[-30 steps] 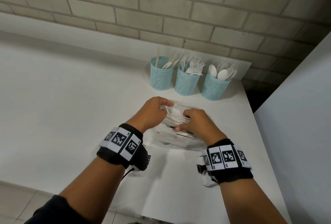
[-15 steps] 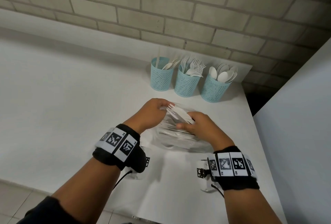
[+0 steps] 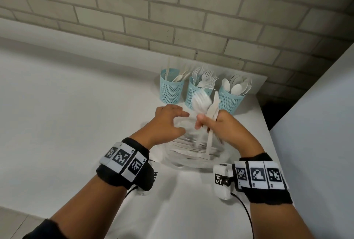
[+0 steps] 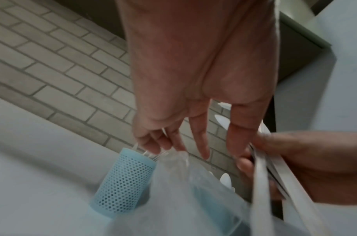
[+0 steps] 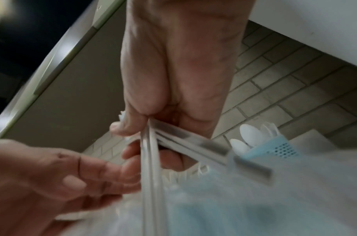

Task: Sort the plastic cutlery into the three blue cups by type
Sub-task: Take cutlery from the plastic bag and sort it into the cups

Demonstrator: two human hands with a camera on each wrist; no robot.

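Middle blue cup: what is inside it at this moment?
White plastic forks stand in the middle blue cup, tines up above the rim. The bunch of cutlery gripped by the right hand covers part of the cup; handles and count are hidden.

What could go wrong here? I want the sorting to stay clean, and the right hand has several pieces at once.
1. The right hand grips a mixed bunch, fork and knife together; dropped as one, they would likely land in the wrong cup.
2. Its handles fan apart, so one could slip out.
3. The fork cup looks crowded; more pieces may catch on the tines.
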